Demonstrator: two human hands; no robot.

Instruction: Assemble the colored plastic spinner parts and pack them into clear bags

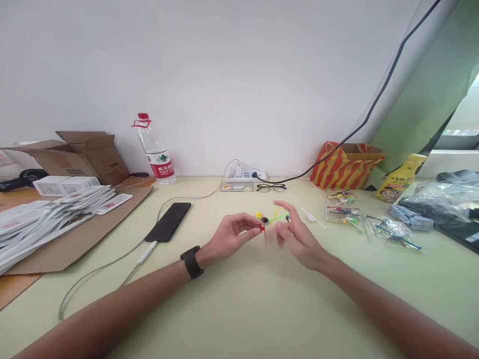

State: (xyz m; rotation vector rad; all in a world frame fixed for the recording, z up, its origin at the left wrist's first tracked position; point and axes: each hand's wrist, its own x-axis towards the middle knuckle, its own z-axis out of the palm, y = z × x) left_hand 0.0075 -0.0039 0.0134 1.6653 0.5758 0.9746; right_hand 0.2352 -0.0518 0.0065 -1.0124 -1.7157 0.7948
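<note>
Between the thumb and fingertips of my left hand [234, 234] is a small red plastic piece [262, 228] with a thin blade hanging down. My right hand [299, 237] is just to the right of it, apart from the piece, its fingers spread and slightly blurred. Just beyond my hands on the table lie a round black part [265, 220], a small yellow part [258, 215] and thin green and yellow sticks [279, 217]. To the right of my right hand are a white stick [313, 218] and a small white round part [310, 218].
Bagged small parts [342, 215] lie at the right, near a yellow bottle [402, 179] and a striped bag [337, 167]. Glasses [271, 188] and a power strip [245, 175] sit by the wall. A phone [168, 222] on a cable and a water bottle [157, 152] stand left.
</note>
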